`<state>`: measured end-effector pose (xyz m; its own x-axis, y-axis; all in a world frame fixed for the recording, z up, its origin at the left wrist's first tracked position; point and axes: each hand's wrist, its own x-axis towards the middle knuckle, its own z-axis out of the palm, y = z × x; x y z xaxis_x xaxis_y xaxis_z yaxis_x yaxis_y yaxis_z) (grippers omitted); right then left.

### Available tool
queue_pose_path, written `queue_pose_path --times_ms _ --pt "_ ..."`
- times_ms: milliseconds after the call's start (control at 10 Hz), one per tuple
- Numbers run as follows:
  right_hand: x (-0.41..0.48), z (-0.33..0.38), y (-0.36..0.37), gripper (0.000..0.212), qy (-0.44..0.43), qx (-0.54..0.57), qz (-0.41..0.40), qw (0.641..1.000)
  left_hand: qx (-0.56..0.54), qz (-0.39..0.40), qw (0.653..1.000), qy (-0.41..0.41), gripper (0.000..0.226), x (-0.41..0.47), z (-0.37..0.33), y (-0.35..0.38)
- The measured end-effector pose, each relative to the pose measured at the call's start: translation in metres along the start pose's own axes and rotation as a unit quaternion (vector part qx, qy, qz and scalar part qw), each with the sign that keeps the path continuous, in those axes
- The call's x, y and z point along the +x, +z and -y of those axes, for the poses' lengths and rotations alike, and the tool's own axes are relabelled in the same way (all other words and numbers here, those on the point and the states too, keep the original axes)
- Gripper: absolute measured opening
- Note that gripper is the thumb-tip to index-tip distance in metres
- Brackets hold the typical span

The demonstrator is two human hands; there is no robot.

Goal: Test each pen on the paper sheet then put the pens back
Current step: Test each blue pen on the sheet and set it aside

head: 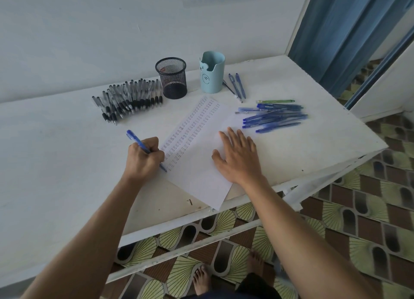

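Wire-mesh cup (172, 79) and smooth blue cup (211, 74) stand behind the paper sheet (197, 164); left fingers (156, 153) clamp a blue pen (134, 139), right fingers (234, 137) spread flat

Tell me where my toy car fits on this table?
Bare table left of the left hand, in front of the black pens; more between the blue pens and right edge. Crowded at the back around the mesh cup and blue cup.
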<state>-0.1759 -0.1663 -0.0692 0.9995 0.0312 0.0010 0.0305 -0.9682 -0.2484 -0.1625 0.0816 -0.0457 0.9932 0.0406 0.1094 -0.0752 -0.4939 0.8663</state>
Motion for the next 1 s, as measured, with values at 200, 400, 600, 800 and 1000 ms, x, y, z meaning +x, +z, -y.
queue_pose_path --times_ms 200,400,600,800,1000 --pt "0.000 0.000 0.001 0.066 -0.002 0.000 0.001 1.000 -0.002 -0.006 1.000 -0.002 0.036 -0.002 -0.001 0.001" --pt "0.000 0.001 0.000 0.066 0.001 0.001 0.001 1.000 -0.013 0.010 1.000 -0.003 0.033 -0.002 -0.001 0.002" --pt "0.000 0.001 -0.001 0.066 0.001 0.001 -0.001 1.000 -0.031 -0.012 0.999 -0.020 0.035 0.000 -0.001 0.000" --pt "-0.001 0.002 -0.001 0.066 -0.004 0.009 -0.003 1.000 -0.182 -0.057 0.976 -0.102 0.022 0.010 -0.007 -0.005" --pt "0.001 0.000 -0.001 0.067 -0.004 0.044 -0.006 0.999 0.040 0.040 0.996 -0.071 0.028 0.020 -0.028 0.011"
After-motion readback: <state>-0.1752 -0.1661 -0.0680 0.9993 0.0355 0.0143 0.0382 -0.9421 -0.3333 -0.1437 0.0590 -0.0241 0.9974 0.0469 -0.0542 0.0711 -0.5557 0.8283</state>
